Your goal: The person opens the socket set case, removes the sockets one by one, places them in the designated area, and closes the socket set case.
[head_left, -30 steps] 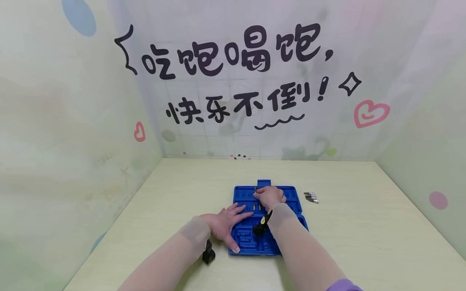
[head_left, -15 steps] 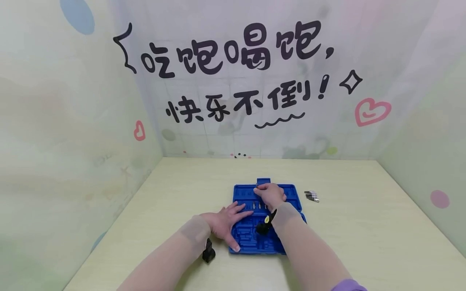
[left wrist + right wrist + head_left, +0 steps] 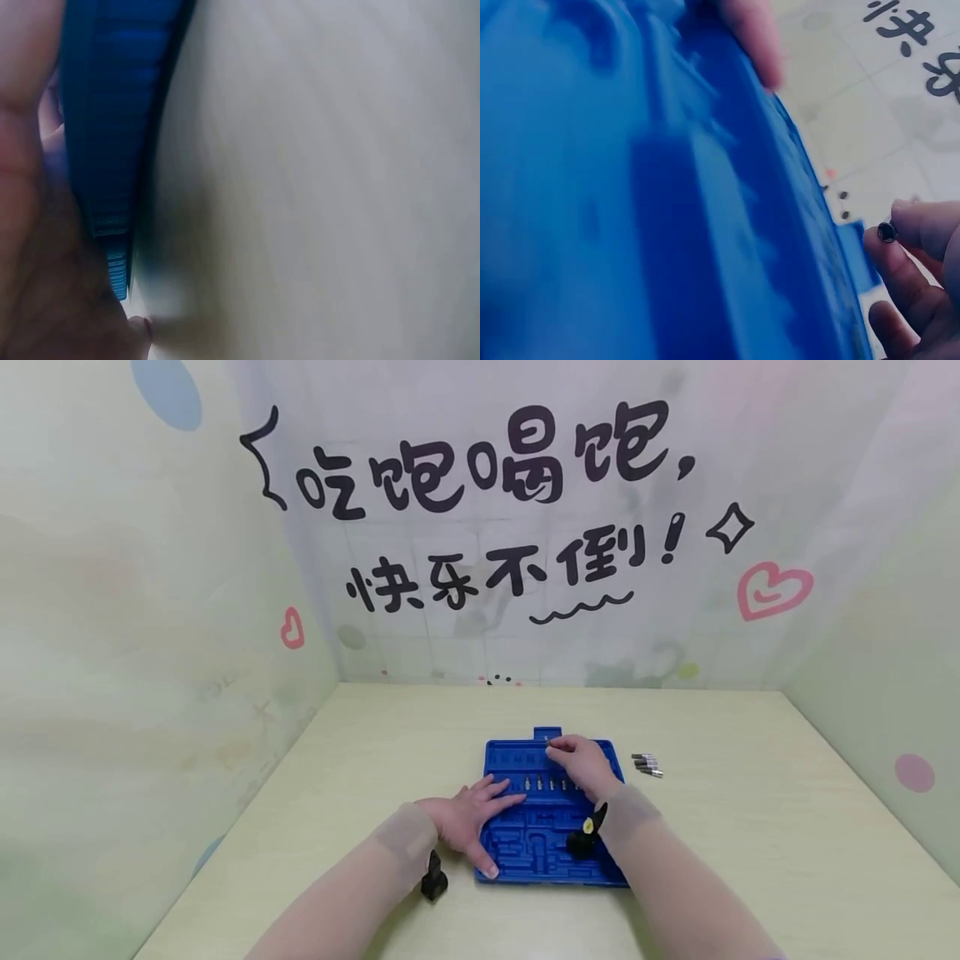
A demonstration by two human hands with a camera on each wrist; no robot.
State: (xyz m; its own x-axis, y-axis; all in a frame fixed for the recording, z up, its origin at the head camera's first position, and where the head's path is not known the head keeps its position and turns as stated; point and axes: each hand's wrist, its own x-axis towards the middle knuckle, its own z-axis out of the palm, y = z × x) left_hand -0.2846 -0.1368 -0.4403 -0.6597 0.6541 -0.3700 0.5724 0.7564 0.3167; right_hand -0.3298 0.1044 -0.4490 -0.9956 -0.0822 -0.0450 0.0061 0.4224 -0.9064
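A blue plastic tool case (image 3: 537, 852) lies unfolded on the table, its moulded slots facing up. My left hand (image 3: 468, 822) rests with fingers spread over the case's left side; the left wrist view shows this hand (image 3: 45, 247) along the case's side wall (image 3: 112, 135). Near the far edge, my right hand (image 3: 588, 766) pinches a small metal socket (image 3: 887, 232) between thumb and index finger, its dark hollow end showing in the right wrist view. Several small metal bits (image 3: 552, 783) stand in a row in the far half, partly hidden by my right hand.
Several more metal pieces (image 3: 647, 763) lie side by side on the table, right of the case. A blue latch tab (image 3: 547, 732) sticks out at the case's far edge. Printed walls enclose the table (image 3: 405, 727) at the back and sides.
My right hand has moved right along the far half of the case, still pinching the small socket, uncovering more of the row of bits. My left hand has stayed in place.
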